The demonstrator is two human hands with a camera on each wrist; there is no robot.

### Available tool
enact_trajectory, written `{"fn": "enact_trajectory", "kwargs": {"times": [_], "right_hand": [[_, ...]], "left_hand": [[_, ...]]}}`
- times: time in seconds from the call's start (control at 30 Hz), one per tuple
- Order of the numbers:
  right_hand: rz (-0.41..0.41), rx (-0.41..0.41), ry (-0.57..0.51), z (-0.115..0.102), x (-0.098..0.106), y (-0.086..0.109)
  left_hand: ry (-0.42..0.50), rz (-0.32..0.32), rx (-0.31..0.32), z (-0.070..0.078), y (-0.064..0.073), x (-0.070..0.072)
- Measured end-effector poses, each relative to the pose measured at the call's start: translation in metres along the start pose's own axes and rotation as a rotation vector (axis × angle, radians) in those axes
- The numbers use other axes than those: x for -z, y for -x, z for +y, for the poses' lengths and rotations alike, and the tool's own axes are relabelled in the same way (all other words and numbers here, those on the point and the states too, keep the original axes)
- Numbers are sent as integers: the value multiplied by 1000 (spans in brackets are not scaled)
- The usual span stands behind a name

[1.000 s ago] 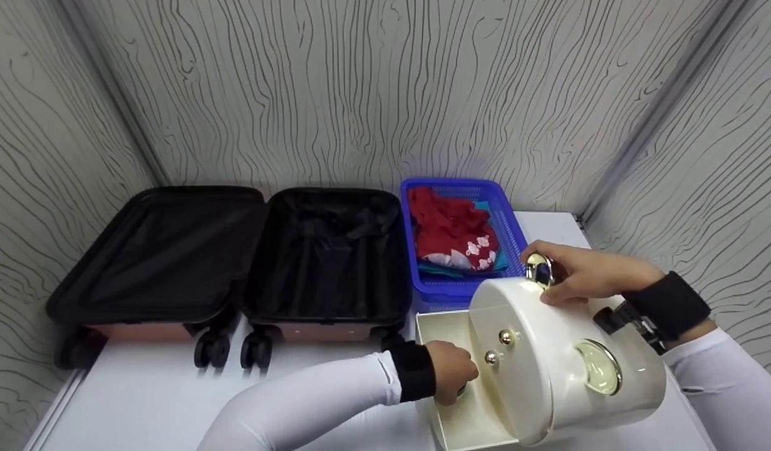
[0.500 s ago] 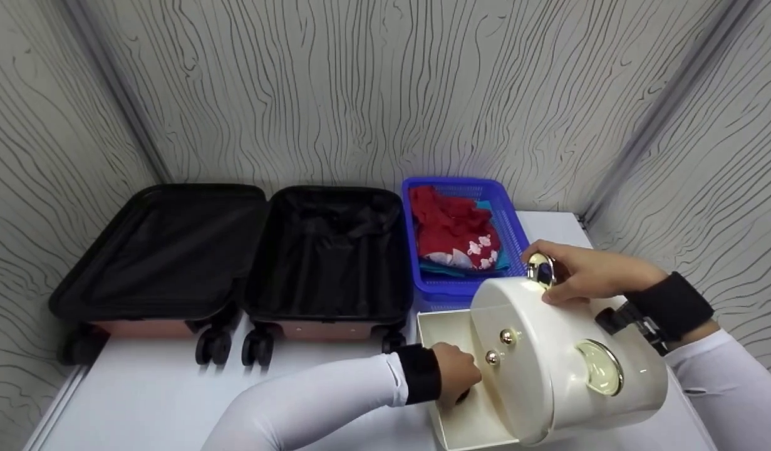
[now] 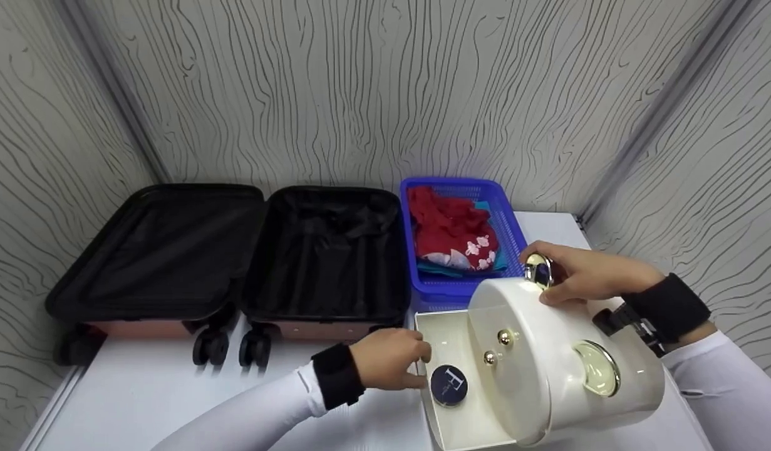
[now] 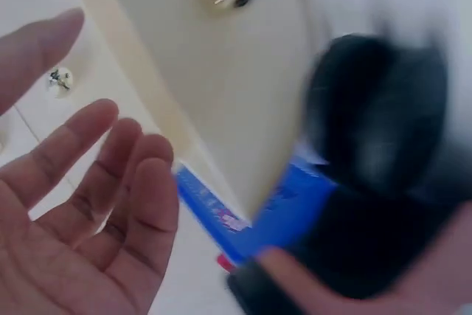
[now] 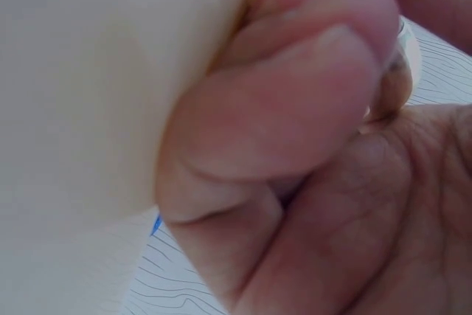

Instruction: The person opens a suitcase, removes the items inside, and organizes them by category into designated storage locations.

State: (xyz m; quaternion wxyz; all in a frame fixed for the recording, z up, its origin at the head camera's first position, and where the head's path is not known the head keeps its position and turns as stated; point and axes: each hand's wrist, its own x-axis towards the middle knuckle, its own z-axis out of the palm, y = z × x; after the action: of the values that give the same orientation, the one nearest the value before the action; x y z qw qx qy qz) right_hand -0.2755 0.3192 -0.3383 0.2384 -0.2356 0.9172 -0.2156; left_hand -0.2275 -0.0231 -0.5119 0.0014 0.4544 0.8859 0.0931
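Observation:
A white rounded cosmetic box point(image 3: 604, 363) stands at the right in the head view, its drawer point(image 3: 432, 326) pulled out toward the left. Flat in that drawer lies a round dark compact point(image 3: 449, 386) with a pale letter on its lid. My left hand point(image 3: 390, 358) hovers by the drawer's outer edge, fingers loosely bent around nothing; the left wrist view shows its bare palm. Curled at the top of the box, my right hand point(image 3: 579, 272) grips the shiny gold handle point(image 3: 538, 270). Its curled fingers press close to the white wall in the right wrist view.
An open suitcase point(image 3: 325, 319) with black lining lies left of the box, its other half point(image 3: 153, 263) spread farther left. Behind the drawer sits a blue basket point(image 3: 445, 291) holding red and teal clothes point(image 3: 451, 228). Patterned walls point(image 3: 335, 94) enclose the white table point(image 3: 172, 388).
My left hand has let go of the compact and drawn back leftward out of the drawer, leaving the compact in view there. My right hand and the box stay put.

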Motion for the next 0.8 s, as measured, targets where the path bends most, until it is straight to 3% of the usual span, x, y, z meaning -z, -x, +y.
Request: {"fn": "enact_trajectory", "kwargs": {"times": [0.13, 0.3, 0.5, 0.67, 0.8], "right_hand": [[5, 10, 11, 0, 0, 1], [8, -5, 2, 0, 0, -1], [13, 17, 1, 0, -1, -4], [17, 0, 24, -1, 0, -3], [15, -1, 23, -1, 0, -2]], "left_hand": [[86, -8, 78, -4, 22, -21], [222, 24, 178, 0, 31, -48], [338, 77, 156, 1, 29, -67], [341, 148, 136, 2, 23, -72], [337, 165, 123, 6, 16, -71]]}}
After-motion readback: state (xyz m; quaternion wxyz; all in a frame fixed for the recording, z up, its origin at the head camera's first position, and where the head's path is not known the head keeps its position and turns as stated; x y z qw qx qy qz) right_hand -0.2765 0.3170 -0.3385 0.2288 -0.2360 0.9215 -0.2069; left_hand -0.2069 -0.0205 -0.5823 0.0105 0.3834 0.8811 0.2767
